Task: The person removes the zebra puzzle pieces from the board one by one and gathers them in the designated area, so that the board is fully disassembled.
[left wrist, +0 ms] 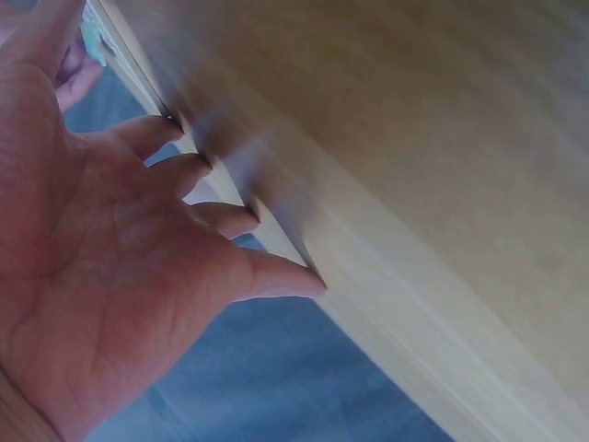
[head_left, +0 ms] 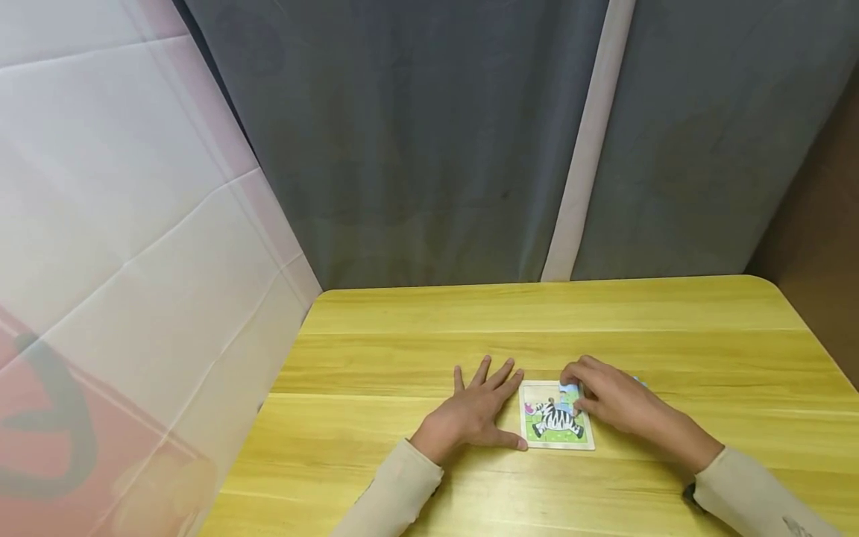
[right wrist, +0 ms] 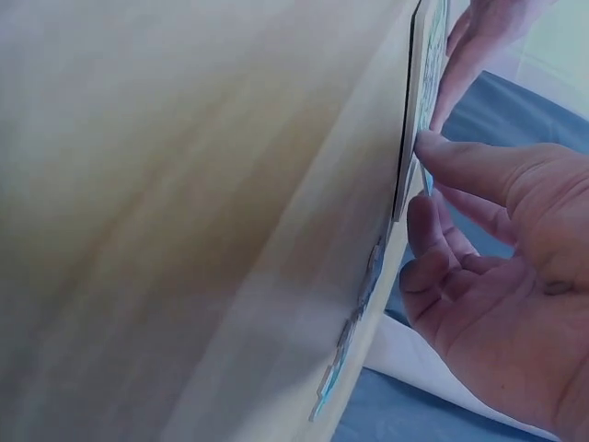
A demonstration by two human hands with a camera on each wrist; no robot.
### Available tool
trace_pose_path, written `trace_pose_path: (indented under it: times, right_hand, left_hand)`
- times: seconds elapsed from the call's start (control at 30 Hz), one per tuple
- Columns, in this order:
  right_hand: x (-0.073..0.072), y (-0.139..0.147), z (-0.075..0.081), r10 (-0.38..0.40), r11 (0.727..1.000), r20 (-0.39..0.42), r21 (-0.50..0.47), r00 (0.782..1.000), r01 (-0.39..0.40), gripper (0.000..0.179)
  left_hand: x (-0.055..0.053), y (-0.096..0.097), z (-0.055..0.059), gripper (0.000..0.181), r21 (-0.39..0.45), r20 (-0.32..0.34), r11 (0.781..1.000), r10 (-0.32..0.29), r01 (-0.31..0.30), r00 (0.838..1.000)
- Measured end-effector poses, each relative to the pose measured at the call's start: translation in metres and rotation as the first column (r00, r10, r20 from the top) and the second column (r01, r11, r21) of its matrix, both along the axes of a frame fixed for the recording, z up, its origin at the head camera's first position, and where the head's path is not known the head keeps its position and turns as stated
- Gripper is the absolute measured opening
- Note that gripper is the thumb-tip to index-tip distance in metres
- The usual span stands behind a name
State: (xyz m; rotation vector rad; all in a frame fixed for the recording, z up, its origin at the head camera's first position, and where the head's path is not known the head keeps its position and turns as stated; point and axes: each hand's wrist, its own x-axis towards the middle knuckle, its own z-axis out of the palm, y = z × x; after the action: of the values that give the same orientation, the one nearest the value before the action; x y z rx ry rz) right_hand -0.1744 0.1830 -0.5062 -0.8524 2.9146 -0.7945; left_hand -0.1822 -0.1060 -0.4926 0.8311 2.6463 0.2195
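Right hand point(head_left: 607, 395) tight on piece point(head_left: 569, 395), apparently

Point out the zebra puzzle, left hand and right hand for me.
Zebra puzzle point(head_left: 557, 420): head view, on the zebra's striped body.
Left hand point(head_left: 473, 415): head view, back of hand.
Right hand point(head_left: 614, 397): head view, back of hand.

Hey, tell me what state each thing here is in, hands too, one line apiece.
Puzzle board: flat on the table, partly filled, upper left bare.
Puzzle piece: pinched, at the board's right side.
Loose pieces: lying on the table, off the board.
Left hand: fingers spread, by the board's left edge.
Right hand: pinching the piece.
Grey cloth: hanging.
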Motion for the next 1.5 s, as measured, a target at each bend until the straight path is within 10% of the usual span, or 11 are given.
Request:
trace_pose_path:
  times: [0.43,0.7,1.5]
  right_hand:
    - [-0.002,0.012,0.008,-0.007,0.999,0.061,-0.044,0.998,0.009,0.029]
    - [0.001,0.042,0.013,-0.043,0.996,-0.053,-0.083,0.998,0.039,0.032]
    - [0.005,0.127,-0.017,-0.09,0.996,-0.127,-0.04,0.988,0.085,0.033]
  left_hand:
    - [0.0,0.0,-0.002,0.118,0.009,-0.005,1.0,-0.001,0.001,1.0]
    - [0.0,-0.001,-0.002,0.118,-0.006,-0.006,1.0,-0.007,0.007,1.0]
    - [0.001,-0.002,-0.001,0.118,0.0,-0.008,1.0,-0.01,0.01,1.0]
